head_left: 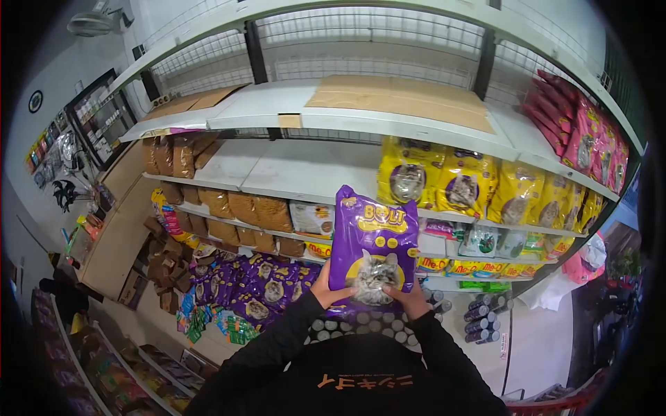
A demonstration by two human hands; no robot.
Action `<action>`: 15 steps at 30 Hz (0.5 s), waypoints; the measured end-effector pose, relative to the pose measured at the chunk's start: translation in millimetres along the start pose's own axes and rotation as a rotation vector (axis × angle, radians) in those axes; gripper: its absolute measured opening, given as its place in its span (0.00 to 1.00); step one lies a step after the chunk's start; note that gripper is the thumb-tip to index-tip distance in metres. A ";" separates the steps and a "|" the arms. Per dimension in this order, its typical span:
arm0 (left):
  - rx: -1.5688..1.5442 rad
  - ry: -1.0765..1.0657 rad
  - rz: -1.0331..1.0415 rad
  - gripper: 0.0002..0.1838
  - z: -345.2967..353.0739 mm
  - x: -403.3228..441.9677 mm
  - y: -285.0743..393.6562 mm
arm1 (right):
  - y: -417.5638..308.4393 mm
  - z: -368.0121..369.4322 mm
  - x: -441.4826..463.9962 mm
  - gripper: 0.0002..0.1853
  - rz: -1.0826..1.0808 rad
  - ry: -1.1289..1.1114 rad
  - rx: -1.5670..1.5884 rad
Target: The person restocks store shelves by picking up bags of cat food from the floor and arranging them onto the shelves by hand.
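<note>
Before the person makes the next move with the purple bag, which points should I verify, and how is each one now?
1. Left hand gripping the purple bag: ok.
2. Right hand gripping it too: ok.
3. Printed side toward the camera: ok.
4. Yellow bags in a row on the shelf: ok.
5. Floor at left without obstacles: not ok, a pile of bags lies there.
6. Back undamaged: cannot tell, hidden.

The purple bag (pixel 374 236) reads "BOLT", yellow packs (pixel 466 268) "Me-O", black shirt (pixel 361 357) "ニシキゴイ".
</note>
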State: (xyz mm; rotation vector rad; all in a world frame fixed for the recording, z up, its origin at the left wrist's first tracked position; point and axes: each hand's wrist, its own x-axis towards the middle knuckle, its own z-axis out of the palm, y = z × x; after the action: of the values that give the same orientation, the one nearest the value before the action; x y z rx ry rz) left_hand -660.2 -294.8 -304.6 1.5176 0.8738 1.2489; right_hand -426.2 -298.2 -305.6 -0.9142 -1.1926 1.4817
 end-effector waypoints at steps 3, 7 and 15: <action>-0.212 -0.082 -0.178 0.43 -51.7 -0.2 4.4 | 3.2 49.3 10.3 0.34 0.053 0.099 -0.131; -0.254 -0.092 -0.167 0.43 -103.5 7.4 -20.4 | 14.8 93.7 35.4 0.35 -0.070 0.099 -0.166; -0.059 -0.240 0.026 0.39 -163.2 63.6 -46.3 | 27.9 121.8 79.8 0.29 -0.014 0.244 -0.064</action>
State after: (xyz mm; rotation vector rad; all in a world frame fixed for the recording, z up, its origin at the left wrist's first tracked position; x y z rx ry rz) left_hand -803.1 -185.4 -325.9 1.5975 0.6568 1.0745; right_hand -566.2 -249.3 -302.5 -1.0946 -1.0685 1.2853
